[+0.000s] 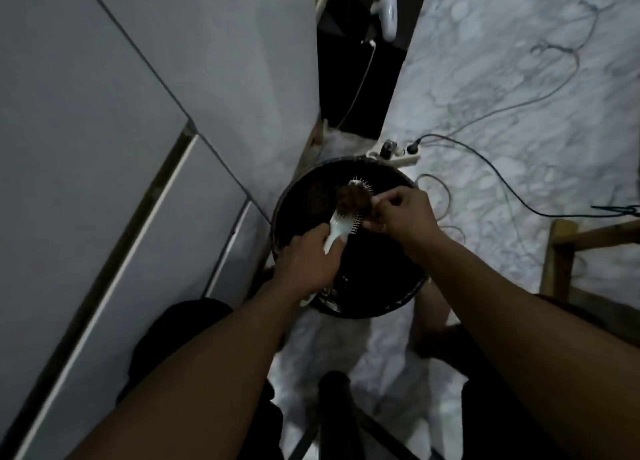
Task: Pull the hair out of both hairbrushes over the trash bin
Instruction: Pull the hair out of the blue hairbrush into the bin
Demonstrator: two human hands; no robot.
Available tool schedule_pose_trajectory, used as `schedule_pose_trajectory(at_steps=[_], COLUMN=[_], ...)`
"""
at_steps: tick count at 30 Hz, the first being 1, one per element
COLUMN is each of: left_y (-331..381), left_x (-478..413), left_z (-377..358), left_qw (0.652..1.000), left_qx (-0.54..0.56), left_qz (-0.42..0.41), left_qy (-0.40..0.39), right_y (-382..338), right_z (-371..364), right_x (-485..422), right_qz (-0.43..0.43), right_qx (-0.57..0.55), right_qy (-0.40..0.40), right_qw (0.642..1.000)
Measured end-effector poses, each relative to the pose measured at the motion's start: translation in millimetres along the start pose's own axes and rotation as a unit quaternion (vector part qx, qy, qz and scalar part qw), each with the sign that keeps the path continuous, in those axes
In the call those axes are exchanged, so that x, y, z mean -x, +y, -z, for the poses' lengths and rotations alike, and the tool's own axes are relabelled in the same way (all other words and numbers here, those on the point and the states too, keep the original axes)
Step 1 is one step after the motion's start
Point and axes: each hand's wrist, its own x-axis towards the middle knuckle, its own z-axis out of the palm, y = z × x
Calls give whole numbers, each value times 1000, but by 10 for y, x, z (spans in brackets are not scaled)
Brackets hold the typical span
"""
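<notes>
A white hairbrush [341, 225] is held over the round black trash bin [388, 296] on the floor. My left hand [306, 263] grips its handle, bristles facing up and to the right. A brown clump of hair [353, 199] covers the brush head. My right hand [403, 215] sits at the right edge of the brush head, fingers pinched on the hair. A second white object [310, 298], partly hidden below my left hand at the bin's rim, may be the other brush; I cannot tell.
White cabinet doors [121, 147] fill the left. A power strip [398, 154] with plugged cables lies just behind the bin, with cords trailing over the marble floor [502, 78]. A wooden chair frame [571, 251] stands at the right. My knees flank the bin.
</notes>
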Motion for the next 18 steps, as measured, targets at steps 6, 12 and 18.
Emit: schedule_pose_trajectory(at_steps=[6,12,18], left_y=[-246,-39,-22], left_x=[-384,-630,-760], left_z=[-294,-442,-412], left_qw=[992,989,997], left_qx=[-122,-145,-54], left_qz=[18,-6,36], left_qy=[-11,-22,-28], right_y=[445,445,468], right_z=[-104,-174,-206], right_x=[-423,-771,-973], right_qz=[-74,81,-73], right_qx=[-37,153,-80], right_qy=[-15,48,92], right_qw=[996,984,990])
